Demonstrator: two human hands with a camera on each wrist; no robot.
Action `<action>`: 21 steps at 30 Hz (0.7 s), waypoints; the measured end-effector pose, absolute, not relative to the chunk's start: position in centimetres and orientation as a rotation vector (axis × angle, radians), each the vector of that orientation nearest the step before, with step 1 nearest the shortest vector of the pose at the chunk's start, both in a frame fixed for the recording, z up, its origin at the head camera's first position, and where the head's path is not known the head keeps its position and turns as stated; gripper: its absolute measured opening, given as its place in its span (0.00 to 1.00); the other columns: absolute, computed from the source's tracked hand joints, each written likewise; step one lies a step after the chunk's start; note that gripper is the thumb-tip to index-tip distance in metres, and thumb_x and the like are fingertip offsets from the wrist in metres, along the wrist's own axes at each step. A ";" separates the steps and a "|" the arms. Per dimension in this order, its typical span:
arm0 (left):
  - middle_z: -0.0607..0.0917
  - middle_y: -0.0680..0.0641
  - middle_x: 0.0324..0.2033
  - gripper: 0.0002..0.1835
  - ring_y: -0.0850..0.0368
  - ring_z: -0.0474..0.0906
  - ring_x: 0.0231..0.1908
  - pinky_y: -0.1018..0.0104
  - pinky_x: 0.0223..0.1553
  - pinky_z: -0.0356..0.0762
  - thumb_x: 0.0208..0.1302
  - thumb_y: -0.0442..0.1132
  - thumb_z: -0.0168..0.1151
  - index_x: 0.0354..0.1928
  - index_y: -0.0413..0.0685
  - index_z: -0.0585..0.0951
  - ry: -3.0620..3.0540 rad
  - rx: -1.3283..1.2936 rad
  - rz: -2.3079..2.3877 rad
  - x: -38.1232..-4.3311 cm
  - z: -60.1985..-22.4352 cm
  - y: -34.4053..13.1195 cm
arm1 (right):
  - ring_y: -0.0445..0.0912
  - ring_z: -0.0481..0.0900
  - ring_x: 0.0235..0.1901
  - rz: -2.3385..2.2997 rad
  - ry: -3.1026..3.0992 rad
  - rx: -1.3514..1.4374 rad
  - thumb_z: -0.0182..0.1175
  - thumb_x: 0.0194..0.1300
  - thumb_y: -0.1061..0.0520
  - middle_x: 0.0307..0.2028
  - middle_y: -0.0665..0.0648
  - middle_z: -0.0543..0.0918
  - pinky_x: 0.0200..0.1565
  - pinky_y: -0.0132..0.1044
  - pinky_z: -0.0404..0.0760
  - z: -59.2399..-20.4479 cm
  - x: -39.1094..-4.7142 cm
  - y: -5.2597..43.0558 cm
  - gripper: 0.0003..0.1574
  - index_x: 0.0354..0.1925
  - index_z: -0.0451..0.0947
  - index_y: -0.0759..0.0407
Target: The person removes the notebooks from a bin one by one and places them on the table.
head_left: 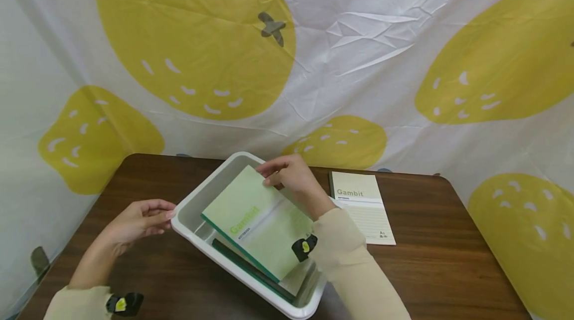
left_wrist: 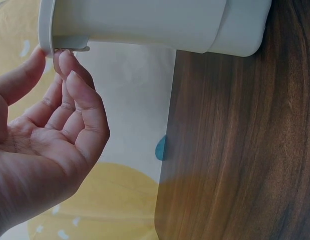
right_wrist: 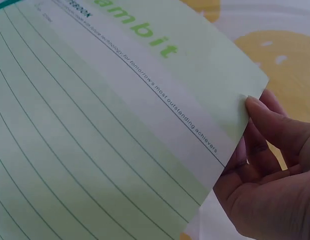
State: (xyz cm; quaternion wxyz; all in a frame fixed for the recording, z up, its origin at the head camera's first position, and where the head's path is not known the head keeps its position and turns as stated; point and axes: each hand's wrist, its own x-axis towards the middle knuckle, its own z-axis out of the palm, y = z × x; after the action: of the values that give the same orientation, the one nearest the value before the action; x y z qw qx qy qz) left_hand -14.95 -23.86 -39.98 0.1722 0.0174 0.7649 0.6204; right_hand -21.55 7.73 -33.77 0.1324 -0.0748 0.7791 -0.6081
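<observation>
A pale green notebook (head_left: 255,225) marked "Gambit", with a teal spine, lies slanted within a white plastic bin (head_left: 197,240). My right hand (head_left: 293,180) pinches its upper right edge, thumb on the cover; the right wrist view shows the notebook (right_wrist: 119,130) large, with the hand (right_wrist: 275,150) at its edge. Beneath it, partly hidden, another notebook (head_left: 255,270) with a dark spine sits in the bin. My left hand (head_left: 141,223) grips the bin's left corner rim between thumb and fingers; in the left wrist view the hand (left_wrist: 54,115) holds that rim (left_wrist: 46,25) from outside.
A cream "Gambit" notebook (head_left: 363,205) with a dark spine lies on the brown wooden table (head_left: 430,260), right of the bin. A white cloth (head_left: 350,61) printed with yellow fruit hangs behind the table and along its sides.
</observation>
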 end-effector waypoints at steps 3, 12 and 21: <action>0.80 0.49 0.31 0.23 0.57 0.78 0.32 0.67 0.33 0.78 0.63 0.38 0.61 0.49 0.21 0.70 2.167 0.050 1.764 -15.0 -40.0 -23.9 | 0.43 0.74 0.25 -1.771 2.283 -0.206 0.61 0.49 0.77 0.28 0.54 0.79 0.26 0.32 0.73 -32.7 -21.4 8.0 0.18 0.41 0.82 0.69; 0.80 0.49 0.31 0.23 0.58 0.78 0.32 0.66 0.34 0.79 0.63 0.37 0.60 0.49 0.21 0.70 2.157 0.059 1.773 -15.1 -40.0 -24.0 | 0.42 0.66 0.18 -1.904 2.236 -0.225 0.59 0.50 0.78 0.27 0.52 0.79 0.22 0.30 0.66 -28.3 -21.2 8.5 0.20 0.44 0.79 0.74; 0.80 0.50 0.31 0.21 0.59 0.77 0.32 0.66 0.34 0.78 0.64 0.37 0.59 0.49 0.22 0.70 2.145 0.061 1.780 -15.0 -40.1 -24.1 | 0.42 0.70 0.20 -1.983 2.323 -0.186 0.59 0.54 0.77 0.27 0.52 0.80 0.24 0.30 0.68 -22.6 -21.2 10.9 0.19 0.46 0.79 0.71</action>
State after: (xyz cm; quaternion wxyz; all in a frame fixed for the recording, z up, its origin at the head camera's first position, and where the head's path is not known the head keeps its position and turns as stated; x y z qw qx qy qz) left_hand -15.00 -24.06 -40.14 0.1758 0.0216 0.7574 0.6284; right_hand -21.23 10.88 -22.56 0.0409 -0.0608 0.7585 -0.6475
